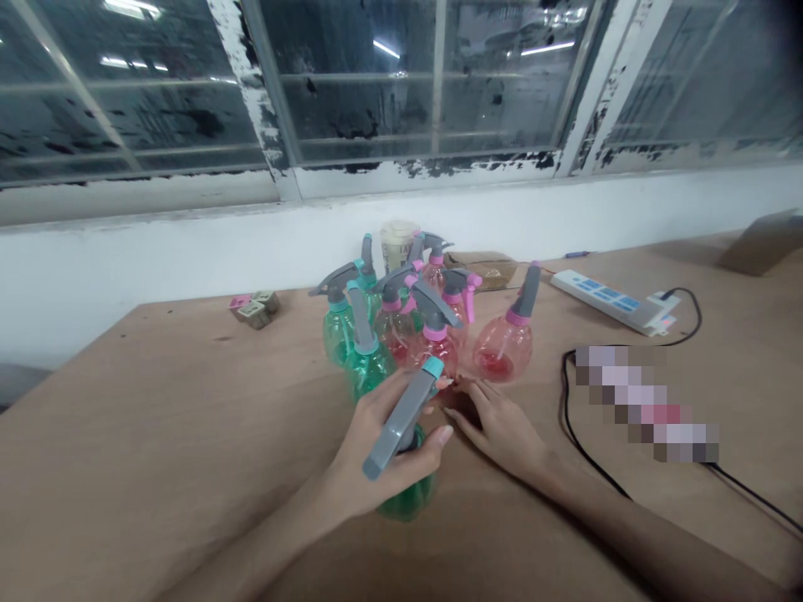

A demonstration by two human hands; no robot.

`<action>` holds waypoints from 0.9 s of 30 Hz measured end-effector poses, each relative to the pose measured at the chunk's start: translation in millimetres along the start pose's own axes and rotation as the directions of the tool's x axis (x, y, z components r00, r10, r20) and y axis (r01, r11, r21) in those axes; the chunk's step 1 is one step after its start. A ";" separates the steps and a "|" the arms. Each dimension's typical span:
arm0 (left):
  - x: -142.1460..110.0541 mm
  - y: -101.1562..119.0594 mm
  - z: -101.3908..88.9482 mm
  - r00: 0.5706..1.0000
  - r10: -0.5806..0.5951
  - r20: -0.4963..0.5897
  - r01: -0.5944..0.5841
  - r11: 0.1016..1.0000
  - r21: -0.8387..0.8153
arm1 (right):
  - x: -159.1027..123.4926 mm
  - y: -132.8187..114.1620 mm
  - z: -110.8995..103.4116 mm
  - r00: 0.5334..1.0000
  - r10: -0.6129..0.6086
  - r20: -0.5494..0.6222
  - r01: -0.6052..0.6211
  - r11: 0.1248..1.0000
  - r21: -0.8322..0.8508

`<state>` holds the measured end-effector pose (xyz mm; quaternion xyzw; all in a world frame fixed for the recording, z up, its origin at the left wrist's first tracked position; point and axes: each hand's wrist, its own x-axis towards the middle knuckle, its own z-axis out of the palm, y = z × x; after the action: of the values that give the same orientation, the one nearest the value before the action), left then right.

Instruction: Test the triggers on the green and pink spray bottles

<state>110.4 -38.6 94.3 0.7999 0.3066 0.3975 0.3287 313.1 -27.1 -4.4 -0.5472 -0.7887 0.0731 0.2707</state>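
Observation:
My left hand [382,443] is closed around the neck of a green spray bottle [407,499] with a grey trigger head and a teal nozzle. The bottle stands near me, its head angled up toward the right. Just right of that nozzle is my right hand [502,422], low over the table, fingers bent and thumb apart from them; I see nothing held in it. Beyond both hands stand several more spray bottles: a green one [369,372] with a grey head, pink ones such as the pink bottle [502,347] at the right, and others clustered behind.
A lidded cup [396,242] and a piece of cardboard [489,269] are behind the bottles. Small blocks [254,309] lie to the left. On the right are a power strip [611,301], a black cable [583,456], a blurred-out item [646,405] and a cardboard box [762,242].

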 end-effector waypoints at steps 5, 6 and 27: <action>0.4 1.6 0.0 1.000 -0.009 0.004 0.009 1.000 -0.014 | -0.5 0.8 0.0 1.000 -0.001 -0.008 0.001 1.000 -0.003; 0.7 2.7 -0.3 1.000 -0.006 0.002 0.006 1.000 -0.006 | -0.6 0.7 -0.2 1.000 -0.001 -0.010 0.001 1.000 -0.005; 2.5 12.6 -6.4 0.998 0.036 -0.056 -0.025 0.983 0.182 | 0.5 1.9 -0.6 1.000 -0.010 -0.022 0.010 1.000 -0.012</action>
<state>109.2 -42.4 108.0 0.8191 0.3386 0.3963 0.2393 314.8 -26.0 -4.5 -0.5457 -0.7887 0.0610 0.2764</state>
